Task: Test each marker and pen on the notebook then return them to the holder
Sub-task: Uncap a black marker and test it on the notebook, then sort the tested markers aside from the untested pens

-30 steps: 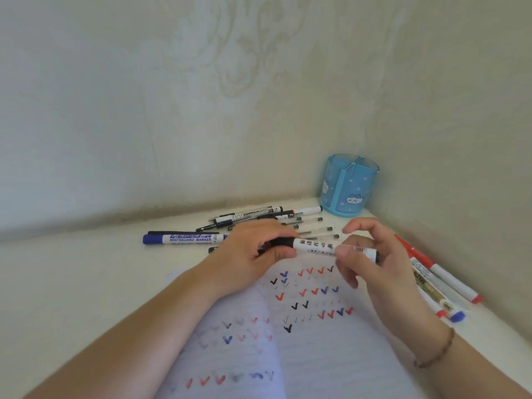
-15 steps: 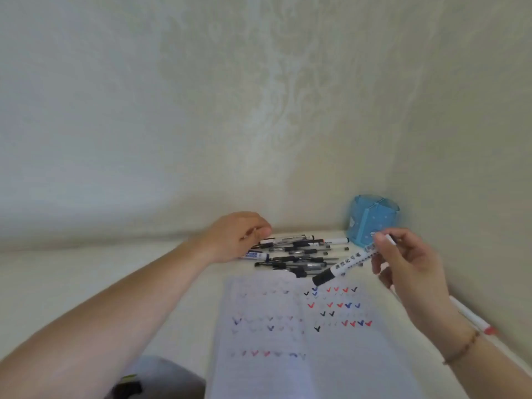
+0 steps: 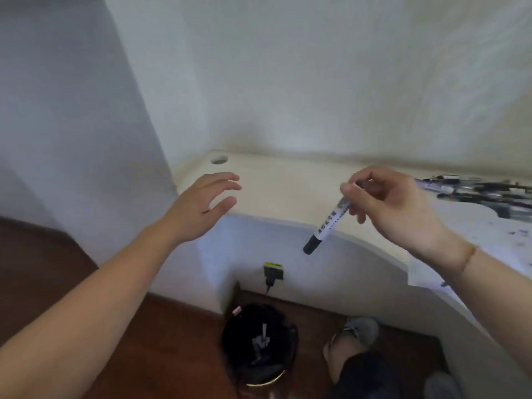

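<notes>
1. The right hand is pinching a whiteboard marker near its upper end between the thumb and fingertips, the other fingers curling loosely beside it.
2. The marker is hanging tilted, its black cap pointing down and to the left, out past the front edge of the desk and above the floor.
3. A thin bracelet is sitting on the right wrist.
4. The left hand is holding nothing, its fingers spread and gently bent, hovering over the desk's left end, not clearly touching it.
5. A round cable hole is showing in the desk's far left corner, just beyond the left fingertips.
6. A blurred pile of pens and markers is lying on the desk at the right edge of view, behind the right hand.
7. The notebook is lying open below that pile, partly hidden by the right forearm, with small coloured marks on its page.
8. Below the desk a black waste bin is standing on the wooden floor, with a few scraps inside.
9. A black plug with a yellow top is sitting on the wall above the bin.
10. The person's shoe is resting on the floor just to the right of the bin.
</notes>
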Action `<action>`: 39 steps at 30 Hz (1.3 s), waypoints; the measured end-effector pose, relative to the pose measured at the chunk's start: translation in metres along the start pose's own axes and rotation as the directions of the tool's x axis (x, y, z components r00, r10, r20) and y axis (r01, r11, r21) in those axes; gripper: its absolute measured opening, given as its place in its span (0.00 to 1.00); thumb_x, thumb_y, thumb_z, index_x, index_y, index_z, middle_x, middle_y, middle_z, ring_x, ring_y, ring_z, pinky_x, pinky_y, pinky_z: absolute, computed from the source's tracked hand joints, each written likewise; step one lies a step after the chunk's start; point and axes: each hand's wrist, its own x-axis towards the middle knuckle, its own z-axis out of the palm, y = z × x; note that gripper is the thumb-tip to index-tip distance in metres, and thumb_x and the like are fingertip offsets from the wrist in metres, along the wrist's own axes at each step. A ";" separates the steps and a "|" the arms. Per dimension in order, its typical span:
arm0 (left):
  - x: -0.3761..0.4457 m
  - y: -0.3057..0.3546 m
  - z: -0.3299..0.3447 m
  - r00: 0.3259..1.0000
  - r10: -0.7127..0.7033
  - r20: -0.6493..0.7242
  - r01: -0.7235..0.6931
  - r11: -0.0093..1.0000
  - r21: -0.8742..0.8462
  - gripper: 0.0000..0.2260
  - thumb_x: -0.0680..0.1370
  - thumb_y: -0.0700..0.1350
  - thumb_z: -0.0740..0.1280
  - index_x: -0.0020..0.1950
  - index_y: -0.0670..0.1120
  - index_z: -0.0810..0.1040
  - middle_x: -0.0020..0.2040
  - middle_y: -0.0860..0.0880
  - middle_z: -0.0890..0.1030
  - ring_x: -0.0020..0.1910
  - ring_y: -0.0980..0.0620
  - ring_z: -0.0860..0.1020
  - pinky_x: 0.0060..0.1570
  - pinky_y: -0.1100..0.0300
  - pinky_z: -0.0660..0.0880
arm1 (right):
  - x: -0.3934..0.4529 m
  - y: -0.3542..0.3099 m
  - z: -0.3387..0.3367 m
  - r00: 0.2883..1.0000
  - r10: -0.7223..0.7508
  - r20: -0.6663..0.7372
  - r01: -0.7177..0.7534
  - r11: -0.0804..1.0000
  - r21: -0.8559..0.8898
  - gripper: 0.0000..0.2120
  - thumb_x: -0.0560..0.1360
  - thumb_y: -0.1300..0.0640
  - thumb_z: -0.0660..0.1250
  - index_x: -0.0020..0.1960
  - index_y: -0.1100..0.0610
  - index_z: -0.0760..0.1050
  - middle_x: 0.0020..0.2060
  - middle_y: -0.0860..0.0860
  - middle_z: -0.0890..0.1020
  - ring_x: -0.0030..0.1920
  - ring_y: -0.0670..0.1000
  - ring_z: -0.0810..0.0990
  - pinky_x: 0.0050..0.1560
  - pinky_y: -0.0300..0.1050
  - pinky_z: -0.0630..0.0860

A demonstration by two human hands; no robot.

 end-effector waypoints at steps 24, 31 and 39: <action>0.052 0.085 0.038 0.979 0.200 0.035 -0.191 0.965 -0.181 0.16 0.80 0.56 0.59 0.61 0.51 0.79 0.63 0.57 0.76 0.65 0.59 0.72 0.64 0.62 0.68 | -0.028 -0.002 -0.053 0.997 0.070 -0.016 -0.072 0.980 -0.184 0.03 0.74 0.55 0.70 0.41 0.51 0.79 0.26 0.51 0.80 0.26 0.46 0.74 0.27 0.38 0.69; 0.157 0.187 0.117 0.906 0.422 0.031 -0.398 0.875 -0.277 0.11 0.79 0.51 0.65 0.58 0.50 0.80 0.57 0.57 0.79 0.59 0.58 0.75 0.58 0.61 0.71 | -0.048 0.051 -0.185 0.923 0.199 -0.329 -0.309 0.894 -0.325 0.03 0.74 0.53 0.70 0.42 0.50 0.80 0.29 0.52 0.82 0.26 0.44 0.74 0.25 0.37 0.71; 0.249 0.224 0.210 0.936 0.245 0.254 -0.294 0.939 0.179 0.14 0.78 0.46 0.64 0.64 0.51 0.75 0.62 0.52 0.77 0.61 0.47 0.73 0.53 0.55 0.70 | -0.071 0.131 -0.261 0.813 0.225 -0.537 -0.468 0.802 -0.372 0.08 0.73 0.55 0.72 0.40 0.44 0.77 0.30 0.43 0.81 0.27 0.43 0.75 0.28 0.33 0.72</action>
